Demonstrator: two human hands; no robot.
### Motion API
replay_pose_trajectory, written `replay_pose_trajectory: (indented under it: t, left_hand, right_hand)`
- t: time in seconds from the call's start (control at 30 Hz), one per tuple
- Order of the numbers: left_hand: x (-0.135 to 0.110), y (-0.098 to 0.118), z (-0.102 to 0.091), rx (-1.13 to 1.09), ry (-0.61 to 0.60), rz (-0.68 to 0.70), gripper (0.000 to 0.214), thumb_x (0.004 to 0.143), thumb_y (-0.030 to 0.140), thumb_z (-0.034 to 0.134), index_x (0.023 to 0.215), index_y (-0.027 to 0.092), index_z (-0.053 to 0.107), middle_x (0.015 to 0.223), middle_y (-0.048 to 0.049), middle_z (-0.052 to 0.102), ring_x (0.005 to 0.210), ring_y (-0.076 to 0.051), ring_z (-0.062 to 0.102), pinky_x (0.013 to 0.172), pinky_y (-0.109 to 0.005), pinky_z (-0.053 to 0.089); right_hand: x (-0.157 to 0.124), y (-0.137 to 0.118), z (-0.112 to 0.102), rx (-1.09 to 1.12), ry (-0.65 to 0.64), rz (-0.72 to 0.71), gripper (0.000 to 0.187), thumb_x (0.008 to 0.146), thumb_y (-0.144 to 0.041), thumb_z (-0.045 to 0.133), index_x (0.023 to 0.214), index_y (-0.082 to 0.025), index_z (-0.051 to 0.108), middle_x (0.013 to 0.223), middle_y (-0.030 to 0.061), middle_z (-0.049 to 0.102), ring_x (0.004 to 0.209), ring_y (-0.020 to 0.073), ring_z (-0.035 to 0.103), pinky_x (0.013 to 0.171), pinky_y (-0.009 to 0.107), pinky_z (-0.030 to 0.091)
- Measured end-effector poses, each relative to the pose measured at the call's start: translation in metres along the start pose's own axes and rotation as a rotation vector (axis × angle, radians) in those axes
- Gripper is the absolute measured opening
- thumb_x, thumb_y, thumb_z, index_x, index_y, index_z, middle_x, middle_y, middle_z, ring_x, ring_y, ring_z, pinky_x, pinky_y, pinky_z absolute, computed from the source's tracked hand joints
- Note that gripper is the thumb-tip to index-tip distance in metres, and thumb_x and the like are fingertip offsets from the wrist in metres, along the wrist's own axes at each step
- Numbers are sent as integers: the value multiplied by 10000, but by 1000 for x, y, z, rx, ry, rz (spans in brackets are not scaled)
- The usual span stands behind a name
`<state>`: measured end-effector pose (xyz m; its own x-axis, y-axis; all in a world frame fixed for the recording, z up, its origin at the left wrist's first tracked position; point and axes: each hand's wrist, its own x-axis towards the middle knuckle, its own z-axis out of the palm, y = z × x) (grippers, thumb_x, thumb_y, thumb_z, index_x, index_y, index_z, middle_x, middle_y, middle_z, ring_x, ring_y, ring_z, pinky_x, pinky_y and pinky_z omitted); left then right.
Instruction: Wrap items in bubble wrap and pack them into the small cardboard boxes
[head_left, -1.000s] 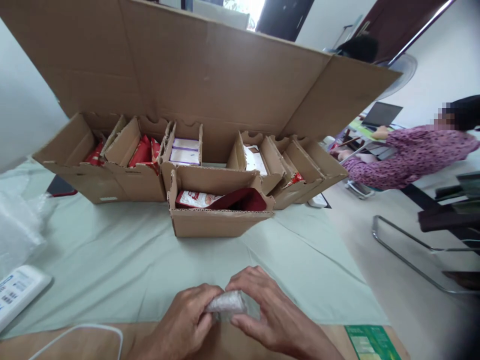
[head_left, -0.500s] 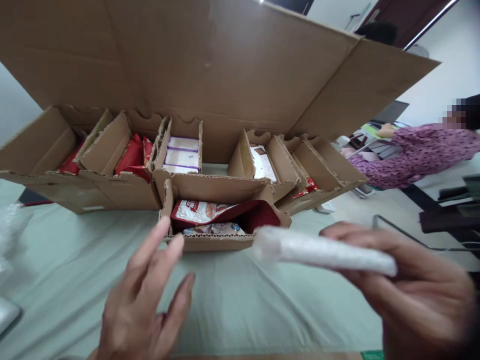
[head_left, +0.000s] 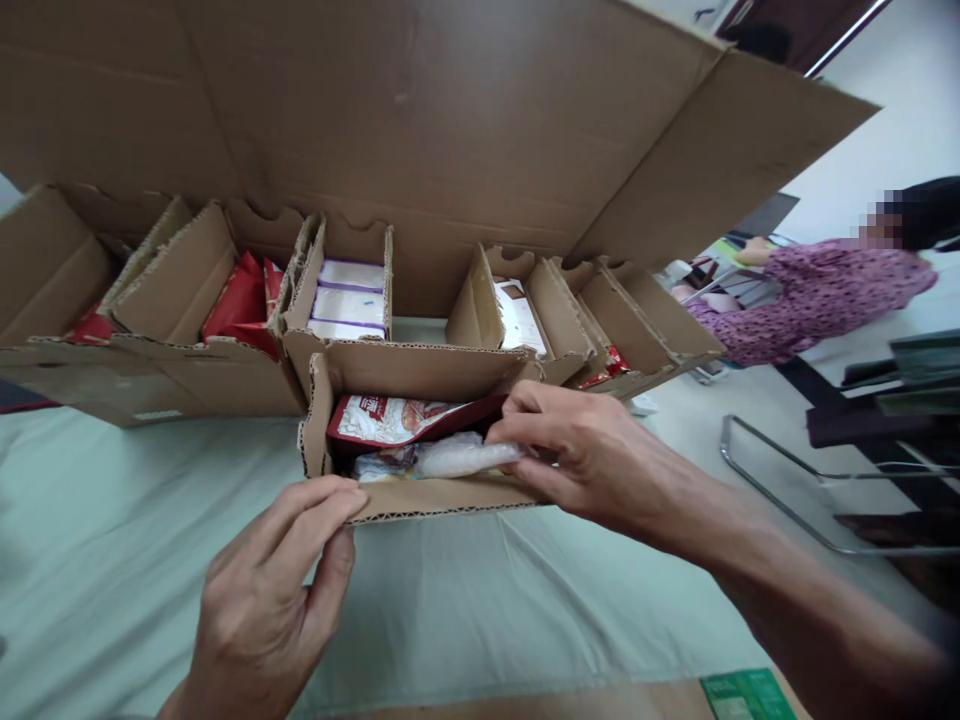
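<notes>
My right hand pinches a flat packet wrapped in whitish bubble wrap, which lies partly down inside a small open cardboard box. With thumb and fingers, my left hand grips the near wall of that box at its left end. Inside, a dark red food pouch with a printed picture leans toward the back wall. Beside the wrapped packet, a bluish printed packet shows at the bottom left. My right fingers hide the box's right end.
Behind stand cardboard bins holding red packets, white boxes with purple edges and a white carton. A tall cardboard panel rises behind them. A pale green cloth covers the table. Another person is at the right.
My right hand has carried the wrapped packet left into the small box. My left hand has come down from hovering and taken hold of the near wall, which now tilts outward.
</notes>
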<state>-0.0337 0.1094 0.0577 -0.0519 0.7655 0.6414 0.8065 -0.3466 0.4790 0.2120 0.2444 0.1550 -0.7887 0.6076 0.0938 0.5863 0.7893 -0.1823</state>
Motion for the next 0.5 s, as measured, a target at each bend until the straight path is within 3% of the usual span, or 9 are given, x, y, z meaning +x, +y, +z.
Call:
replay_pose_trajectory:
  t: [0.13, 0.3, 0.5]
  left_hand:
    - [-2, -1, 1, -3, -8, 17, 256, 954, 100, 537, 1117, 255, 661, 1058, -21, 747, 914, -158, 741, 822, -301, 626]
    - [-4, -2, 1, -11, -20, 30, 280, 949, 80, 527, 1125, 247, 666, 1072, -27, 740, 922, -153, 738, 827, -282, 621]
    - [-4, -2, 1, 2, -15, 15, 270, 950, 93, 520, 1118, 249, 663, 1068, -22, 738, 920, -160, 736, 838, -295, 613]
  right_hand:
    - [16, -2, 20, 57, -75, 52, 151, 885, -141, 603, 925, -226, 722, 890, 12, 699, 767, 150, 641, 644, 252, 427]
    - [26, -5, 33, -285, -282, 135, 161, 832, -80, 638, 895, -204, 718, 794, 46, 757, 685, 189, 660, 561, 276, 355]
    - [40, -11, 36, -426, -354, 64, 193, 794, -36, 644, 771, -190, 758, 756, 82, 768, 638, 210, 688, 515, 291, 342]
